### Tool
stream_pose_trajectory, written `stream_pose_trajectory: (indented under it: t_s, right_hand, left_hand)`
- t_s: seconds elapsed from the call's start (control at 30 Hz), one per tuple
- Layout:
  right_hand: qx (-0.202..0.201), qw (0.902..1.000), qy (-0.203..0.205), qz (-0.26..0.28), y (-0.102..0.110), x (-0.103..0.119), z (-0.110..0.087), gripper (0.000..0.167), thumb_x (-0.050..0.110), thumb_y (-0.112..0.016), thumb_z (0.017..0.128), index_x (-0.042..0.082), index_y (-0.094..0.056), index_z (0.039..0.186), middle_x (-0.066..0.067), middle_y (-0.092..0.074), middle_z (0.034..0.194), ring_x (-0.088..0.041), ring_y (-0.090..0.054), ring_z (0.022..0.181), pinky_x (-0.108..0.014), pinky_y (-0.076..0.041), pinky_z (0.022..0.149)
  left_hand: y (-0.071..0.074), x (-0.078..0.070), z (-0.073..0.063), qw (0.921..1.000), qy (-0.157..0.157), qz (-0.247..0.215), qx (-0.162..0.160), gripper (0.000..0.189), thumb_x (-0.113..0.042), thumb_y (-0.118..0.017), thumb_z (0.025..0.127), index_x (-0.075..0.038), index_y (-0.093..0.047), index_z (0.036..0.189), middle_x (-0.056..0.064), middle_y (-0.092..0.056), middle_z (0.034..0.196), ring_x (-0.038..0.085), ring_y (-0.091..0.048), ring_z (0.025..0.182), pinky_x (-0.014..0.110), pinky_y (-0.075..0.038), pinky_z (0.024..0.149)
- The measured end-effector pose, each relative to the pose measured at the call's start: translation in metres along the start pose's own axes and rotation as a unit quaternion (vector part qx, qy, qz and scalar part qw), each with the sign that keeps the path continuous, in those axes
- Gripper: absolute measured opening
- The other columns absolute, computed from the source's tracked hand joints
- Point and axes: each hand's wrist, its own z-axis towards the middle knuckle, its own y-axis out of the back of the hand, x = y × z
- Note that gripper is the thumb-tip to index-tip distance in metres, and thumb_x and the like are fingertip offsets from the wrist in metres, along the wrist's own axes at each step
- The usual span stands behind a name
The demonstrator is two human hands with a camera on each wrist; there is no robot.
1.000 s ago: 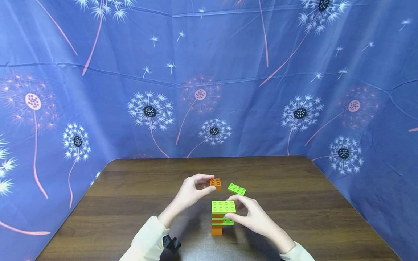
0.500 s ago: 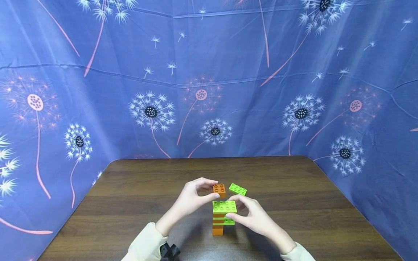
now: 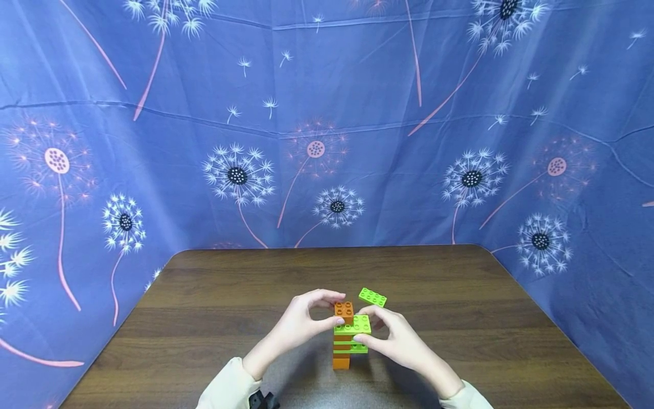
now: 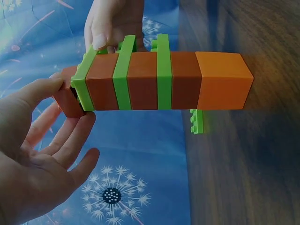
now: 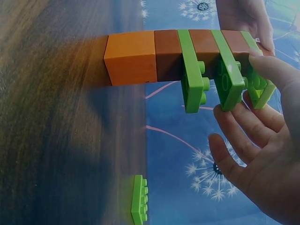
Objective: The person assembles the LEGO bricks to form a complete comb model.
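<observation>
A tower of toy building bricks [image 3: 341,362] stands on the table, with brown bricks and green plates layered over an orange base. Its green plates stick out to the right. Between thumb and fingers, my left hand [image 3: 298,322] pinches a brown two-by-two brick [image 3: 344,309] at the left end of the top green plate [image 3: 363,324]. In the left wrist view, that brick [image 4: 69,96] sits slightly tilted against the plate, with a dark gap at one edge. My right hand [image 3: 394,336] grips the top plate's overhanging right end, thumb in front and fingers behind.
A loose green plate [image 3: 372,296] lies on the wooden table [image 3: 230,284] behind the tower. Blue dandelion-print cloth [image 3: 398,187] hangs behind the table and along its sides. A black object [image 3: 263,401] shows by my left sleeve.
My left hand has brought the brown brick from behind the tower toward me and down onto the left of the top plate. My right hand has kept its grip there.
</observation>
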Motion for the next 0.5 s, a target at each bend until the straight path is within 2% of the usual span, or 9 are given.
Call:
stream_pose_trajectory:
  t_s: [0.1, 0.17, 0.33, 0.5]
  right_hand:
    - [0.003, 1.0, -0.001, 0.0, 0.0, 0.0, 0.0, 0.03, 0.027, -0.073, 0.082, 0.02, -0.059, 0.108, 0.01, -0.067, 0.096, -0.004, -0.06, 0.081, -0.027, -0.052, 0.073]
    - [0.004, 1.0, -0.001, 0.001, 0.0, -0.001, 0.0, 0.029, 0.028, -0.072, 0.082, 0.02, -0.059, 0.108, 0.01, -0.067, 0.096, -0.004, -0.06, 0.081, -0.027, -0.052, 0.073]
    - [0.006, 1.0, 0.0, 0.001, 0.0, -0.001, 0.0, 0.028, 0.028, -0.072, 0.083, 0.021, -0.059, 0.107, 0.01, -0.067, 0.094, -0.004, -0.06, 0.081, -0.028, -0.052, 0.073]
    - [0.01, 0.9999, -0.009, 0.002, 0.0, 0.0, 0.0, 0.028, 0.029, -0.071, 0.083, 0.021, -0.059, 0.108, 0.011, -0.067, 0.094, -0.003, -0.06, 0.081, -0.027, -0.051, 0.073]
  left_hand:
    - [0.002, -0.013, -0.002, 0.9998, -0.018, 0.012, -0.004, 0.032, -0.007, -0.073, 0.079, -0.004, -0.066, 0.111, 0.01, -0.069, 0.103, 0.022, -0.067, 0.09, 0.036, -0.052, 0.087]
    - [0.002, -0.013, -0.002, 0.9995, -0.025, 0.018, -0.007, 0.031, -0.002, -0.073, 0.078, 0.0, -0.066, 0.108, 0.013, -0.068, 0.101, 0.026, -0.067, 0.088, 0.039, -0.053, 0.085]
    - [-0.003, 0.014, -0.002, 0.9986, -0.048, 0.019, -0.011, 0.029, -0.012, -0.074, 0.08, -0.006, -0.068, 0.108, 0.007, -0.069, 0.101, 0.019, -0.067, 0.088, 0.037, -0.054, 0.084]
    - [-0.002, 0.016, -0.003, 0.9986, -0.051, 0.013, -0.008, 0.029, -0.021, -0.074, 0.08, -0.013, -0.069, 0.108, 0.0, -0.068, 0.101, 0.01, -0.065, 0.089, 0.038, -0.054, 0.084]
